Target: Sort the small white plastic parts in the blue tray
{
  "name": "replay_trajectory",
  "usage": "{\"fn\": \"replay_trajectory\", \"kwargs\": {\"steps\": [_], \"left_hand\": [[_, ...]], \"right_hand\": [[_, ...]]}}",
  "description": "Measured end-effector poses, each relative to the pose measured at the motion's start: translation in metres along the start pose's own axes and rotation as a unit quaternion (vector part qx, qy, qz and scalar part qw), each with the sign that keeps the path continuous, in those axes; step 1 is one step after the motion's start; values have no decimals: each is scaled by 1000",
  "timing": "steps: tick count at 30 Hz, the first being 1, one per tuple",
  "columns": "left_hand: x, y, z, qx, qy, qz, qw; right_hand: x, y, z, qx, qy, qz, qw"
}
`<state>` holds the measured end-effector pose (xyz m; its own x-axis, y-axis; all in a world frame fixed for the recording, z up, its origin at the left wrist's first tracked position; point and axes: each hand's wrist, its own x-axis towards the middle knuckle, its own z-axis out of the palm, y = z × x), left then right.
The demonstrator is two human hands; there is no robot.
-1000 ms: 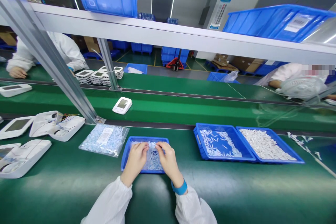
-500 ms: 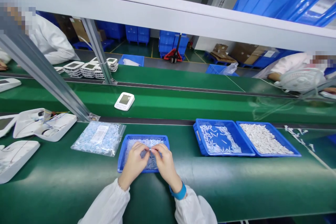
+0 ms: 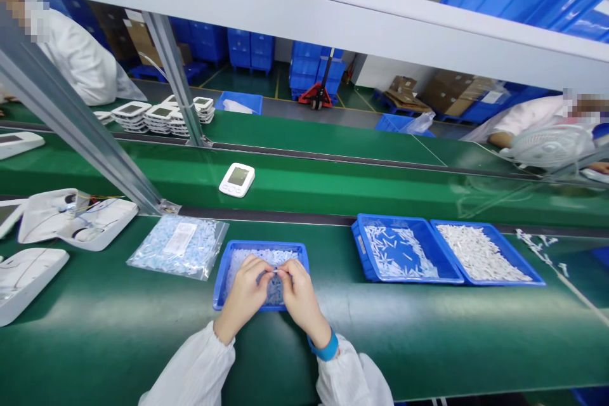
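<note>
Over a small blue tray filled with pale translucent pieces, my two hands meet fingertip to fingertip. My left hand and my right hand are both closed in a pinch. Between their fingertips shows a tiny white part, mostly covered by the fingers; its kind is too small to make out. A blue band is on my right wrist. To the left of the tray lies a clear plastic bag of pale blue pieces with a white label.
Right of my hands, two blue trays hold slim white parts. A white device with a screen rests on the green conveyor belt. Opened white housings lie left, near a slanted metal post. Across the belt are two co-workers and a fan.
The white device on the belt has shifted to the right. My hands stay pinched together over the tray, nearly unmoved. The camera view has tilted slightly.
</note>
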<state>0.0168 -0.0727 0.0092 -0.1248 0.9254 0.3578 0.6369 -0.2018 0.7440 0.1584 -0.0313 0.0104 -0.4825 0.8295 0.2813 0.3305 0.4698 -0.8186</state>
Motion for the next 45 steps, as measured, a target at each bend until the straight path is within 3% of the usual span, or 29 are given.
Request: {"fn": "replay_trajectory", "kwargs": {"steps": [17, 34, 38, 45], "left_hand": [[-8, -6, 8, 41, 19, 17, 999], [-12, -11, 11, 98, -49, 24, 994], [-10, -7, 9, 89, -48, 11, 995], [-4, 4, 8, 10, 14, -11, 1000]], "right_hand": [[-5, 1, 8, -144, -37, -59, 987], [-5, 3, 12, -186, -74, -49, 979], [-3, 1, 10, -158, -74, -37, 984], [1, 1, 2, 26, -9, 32, 999]]}}
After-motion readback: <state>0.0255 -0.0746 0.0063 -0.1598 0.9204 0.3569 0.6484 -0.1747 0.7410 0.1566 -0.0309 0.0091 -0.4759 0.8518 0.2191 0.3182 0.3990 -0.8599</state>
